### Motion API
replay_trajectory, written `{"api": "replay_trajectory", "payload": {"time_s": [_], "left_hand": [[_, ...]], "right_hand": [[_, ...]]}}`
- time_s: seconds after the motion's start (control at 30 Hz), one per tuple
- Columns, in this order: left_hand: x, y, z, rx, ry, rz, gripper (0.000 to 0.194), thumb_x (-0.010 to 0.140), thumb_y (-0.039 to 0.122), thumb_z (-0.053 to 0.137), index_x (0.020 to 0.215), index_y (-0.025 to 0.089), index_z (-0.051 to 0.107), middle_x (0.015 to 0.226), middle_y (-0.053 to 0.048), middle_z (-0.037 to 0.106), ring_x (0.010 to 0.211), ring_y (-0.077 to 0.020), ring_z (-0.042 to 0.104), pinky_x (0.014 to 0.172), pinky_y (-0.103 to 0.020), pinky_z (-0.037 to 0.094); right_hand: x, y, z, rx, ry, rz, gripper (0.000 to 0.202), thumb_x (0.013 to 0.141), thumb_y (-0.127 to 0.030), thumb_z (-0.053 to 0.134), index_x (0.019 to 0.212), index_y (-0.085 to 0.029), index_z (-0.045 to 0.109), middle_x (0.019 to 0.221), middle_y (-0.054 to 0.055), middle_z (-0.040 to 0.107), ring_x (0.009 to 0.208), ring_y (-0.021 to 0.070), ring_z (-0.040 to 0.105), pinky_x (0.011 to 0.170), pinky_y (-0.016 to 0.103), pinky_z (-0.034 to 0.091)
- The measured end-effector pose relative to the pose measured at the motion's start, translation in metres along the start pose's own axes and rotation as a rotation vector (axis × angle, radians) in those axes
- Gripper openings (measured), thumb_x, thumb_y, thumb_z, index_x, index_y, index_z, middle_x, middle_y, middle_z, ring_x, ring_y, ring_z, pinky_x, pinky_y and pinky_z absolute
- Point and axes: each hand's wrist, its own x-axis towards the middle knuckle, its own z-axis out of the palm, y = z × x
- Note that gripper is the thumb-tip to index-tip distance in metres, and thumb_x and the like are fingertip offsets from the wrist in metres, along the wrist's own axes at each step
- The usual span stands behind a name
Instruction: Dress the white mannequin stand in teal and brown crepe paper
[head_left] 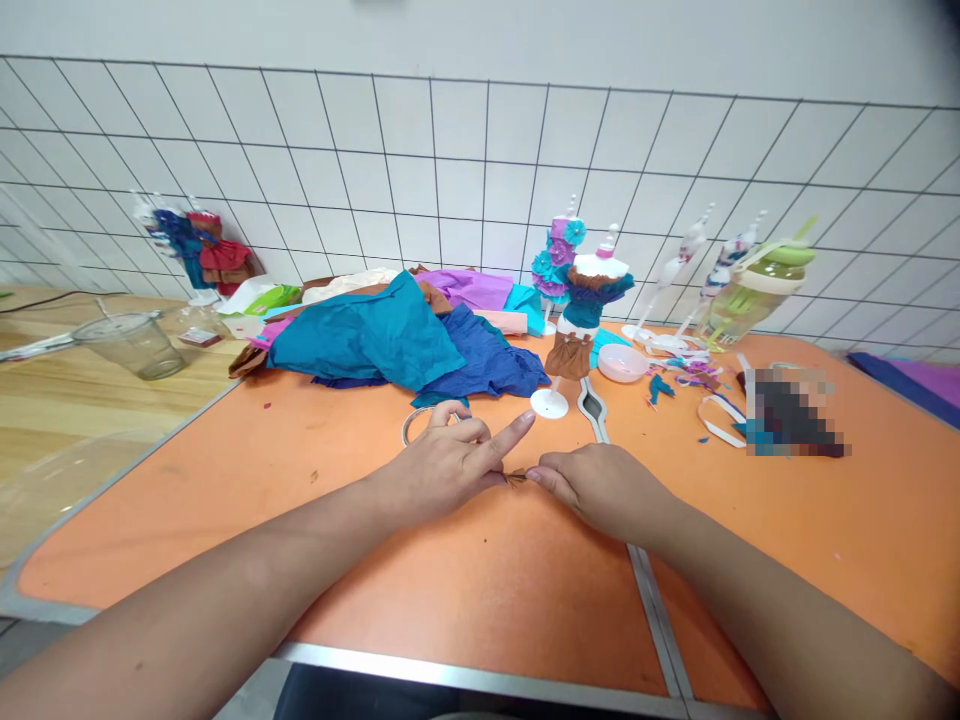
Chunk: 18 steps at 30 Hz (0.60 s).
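Note:
Between my two hands is a small strip of brown crepe paper (515, 479), pleated or gathered, low over the orange table. My left hand (457, 460) pinches its left end, with the index finger stretched out to the right. My right hand (592, 483) is closed, thumb and fingers pinching the right end. A roll of tape (409, 428) lies partly hidden behind my left hand. Just beyond my hands stands a small figure dressed in brown, teal and white paper (581, 315), upright on a round white base (549, 404).
Crumpled teal paper (367, 335) and blue paper (487, 355) lie at the back. A pink bowl (622, 363), paper scraps (697, 373) and a green-lidded bottle (757, 290) stand to the right. A clear pitcher (131, 343) is at left. A metal seam (654, 610) crosses the orange table (465, 610).

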Motion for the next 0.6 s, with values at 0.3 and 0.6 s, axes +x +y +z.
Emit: {"api": "replay_trajectory", "payload": {"time_s": [0.3, 0.6], "left_hand": [[-0.001, -0.008, 0.008, -0.213, 0.038, -0.051, 0.07, 0.082, 0.029, 0.067, 0.145, 0.026, 0.038, 0.08, -0.002, 0.075, 0.084, -0.0221, 0.059, 0.087, -0.033, 0.032], [-0.003, -0.009, 0.022, -0.342, 0.011, -0.3, 0.072, 0.084, 0.023, 0.059, 0.15, 0.024, 0.029, 0.077, 0.0, 0.071, 0.065, -0.0168, 0.059, 0.061, -0.024, 0.033]], "right_hand": [[0.006, 0.019, -0.005, -0.056, -0.066, 0.296, 0.053, 0.097, -0.058, 0.023, 0.098, -0.02, 0.059, 0.08, 0.012, 0.07, 0.074, 0.0271, 0.067, 0.055, 0.028, 0.034], [0.011, 0.02, 0.006, 0.2, 0.097, 0.238, 0.032, 0.093, -0.045, 0.045, 0.113, -0.023, 0.057, 0.102, 0.009, 0.072, 0.089, 0.0256, 0.067, 0.064, 0.029, 0.04]]}}
